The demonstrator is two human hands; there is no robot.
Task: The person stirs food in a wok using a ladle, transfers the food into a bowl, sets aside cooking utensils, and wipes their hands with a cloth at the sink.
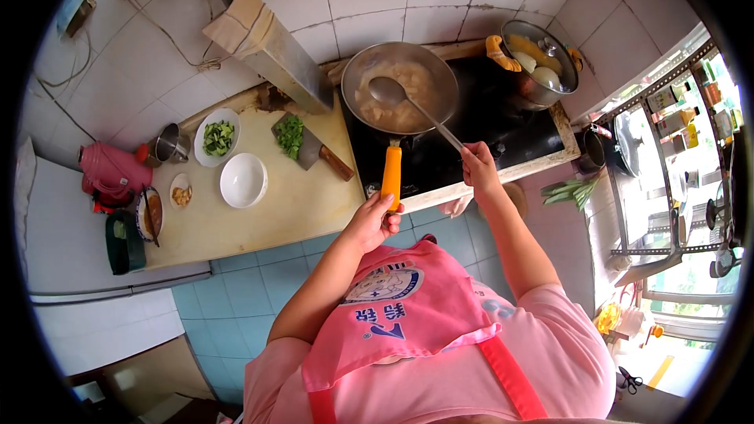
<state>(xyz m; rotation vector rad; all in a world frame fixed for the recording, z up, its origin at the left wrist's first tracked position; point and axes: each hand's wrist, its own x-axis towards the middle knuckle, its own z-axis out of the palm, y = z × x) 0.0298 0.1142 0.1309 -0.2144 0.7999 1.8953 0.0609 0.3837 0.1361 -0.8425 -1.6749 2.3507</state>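
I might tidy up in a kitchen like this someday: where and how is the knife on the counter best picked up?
Probably by its wooden handle, coming from the near, stove-side end: the handle points that way, clear of the broad blade. I'd lift it level, since chopped greens are heaped on the blade.

Yellow pan handle [392, 171], pink apron [444, 298], blue floor tiles [271, 283]

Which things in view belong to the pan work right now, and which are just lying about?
In the job:
- pan, handle in the left hand
- ladle, in the right hand
- stove under the pan

Apparently just lying about:
- cleaver with chopped greens
- white bowl
- lidded pot, untouched
- scissors
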